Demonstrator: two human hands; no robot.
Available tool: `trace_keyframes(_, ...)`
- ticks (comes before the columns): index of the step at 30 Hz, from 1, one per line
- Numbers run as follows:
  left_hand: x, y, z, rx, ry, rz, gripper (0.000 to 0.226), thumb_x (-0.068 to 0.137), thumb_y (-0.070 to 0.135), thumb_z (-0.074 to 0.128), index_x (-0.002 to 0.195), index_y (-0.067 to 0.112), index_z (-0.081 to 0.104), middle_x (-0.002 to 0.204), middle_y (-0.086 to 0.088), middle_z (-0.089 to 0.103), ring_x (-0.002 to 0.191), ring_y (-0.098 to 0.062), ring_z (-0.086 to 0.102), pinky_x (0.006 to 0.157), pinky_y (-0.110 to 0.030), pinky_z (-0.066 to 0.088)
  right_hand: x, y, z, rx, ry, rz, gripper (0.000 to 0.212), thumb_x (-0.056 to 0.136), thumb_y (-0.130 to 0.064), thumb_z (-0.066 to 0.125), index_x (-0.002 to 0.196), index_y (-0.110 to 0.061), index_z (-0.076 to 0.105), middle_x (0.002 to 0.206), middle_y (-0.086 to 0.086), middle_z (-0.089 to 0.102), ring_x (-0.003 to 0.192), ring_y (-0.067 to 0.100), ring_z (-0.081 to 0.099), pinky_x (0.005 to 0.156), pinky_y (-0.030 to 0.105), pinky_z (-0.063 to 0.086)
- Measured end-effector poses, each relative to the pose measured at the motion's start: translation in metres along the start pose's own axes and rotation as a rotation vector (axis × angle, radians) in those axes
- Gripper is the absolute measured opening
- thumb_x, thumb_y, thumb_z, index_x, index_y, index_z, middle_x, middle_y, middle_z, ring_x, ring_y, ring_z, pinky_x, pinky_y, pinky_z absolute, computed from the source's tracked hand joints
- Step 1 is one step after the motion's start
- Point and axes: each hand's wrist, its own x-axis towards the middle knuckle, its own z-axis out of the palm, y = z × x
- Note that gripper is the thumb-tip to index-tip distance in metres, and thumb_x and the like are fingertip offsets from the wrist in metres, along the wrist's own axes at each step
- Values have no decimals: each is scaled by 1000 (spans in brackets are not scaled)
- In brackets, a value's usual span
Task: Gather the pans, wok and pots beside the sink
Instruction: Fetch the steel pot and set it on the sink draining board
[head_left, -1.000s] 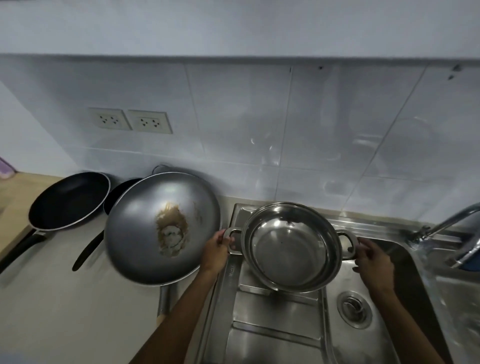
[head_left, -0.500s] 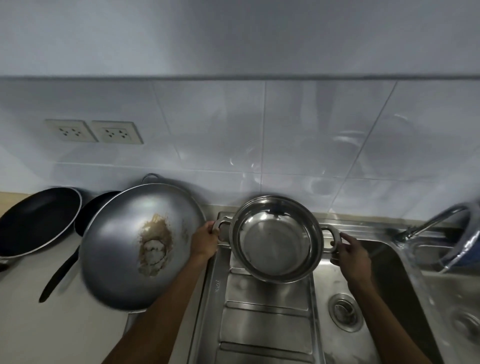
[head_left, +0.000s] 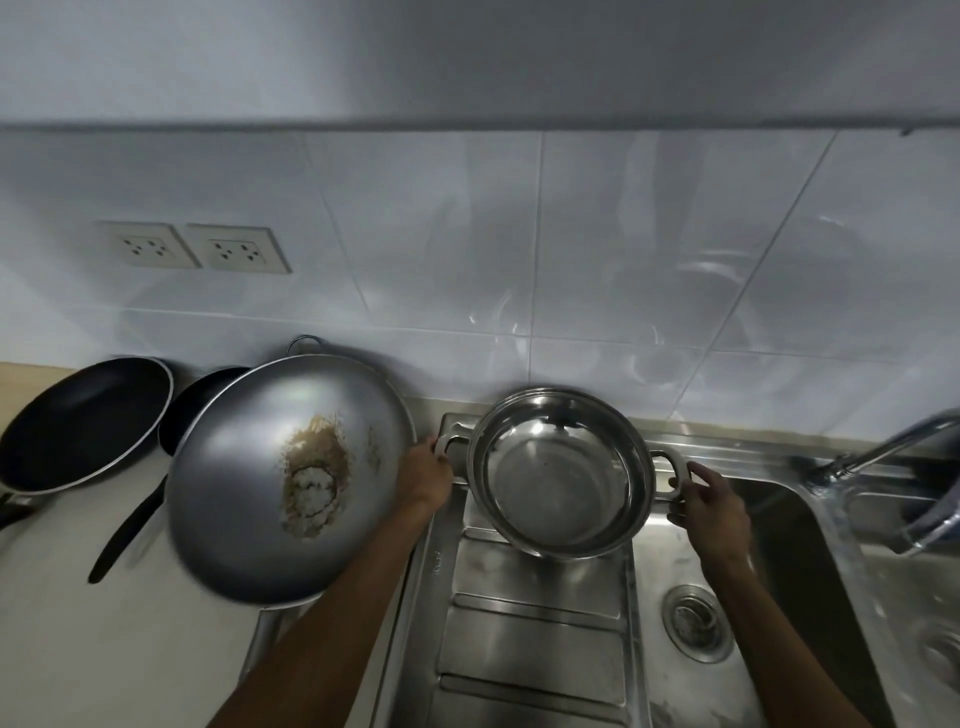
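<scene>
A black pan (head_left: 78, 426) lies far left on the tabletop (head_left: 104, 649), by the wall. Just right of it a second black pan (head_left: 200, 397) is partly hidden behind the wok (head_left: 291, 478), its handle pointing toward the viewer. The grey wok, tilted with a brown stain at its centre, stands on the tabletop just left of the sink (head_left: 779, 545). The left hand (head_left: 427, 475) is curled around the left handle of the steel pot (head_left: 561, 473), which sits tilted over the drainboard (head_left: 530, 649). The right hand (head_left: 709, 501) is at the pot's right handle with fingers loosely bent around it. A tap (head_left: 893, 447) stands at far right.
</scene>
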Motion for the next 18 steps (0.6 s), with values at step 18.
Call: trace_keyframes(18, -10, -21, 8, 77, -47, -21, 34, 91, 1, 50, 119, 9, 67, 112, -19, 73, 106, -38, 67, 92, -43, 55, 2, 8, 1, 18, -29, 21, 29, 100, -21, 59, 128, -11, 61, 86, 16, 71, 73, 31, 67, 63, 36, 58)
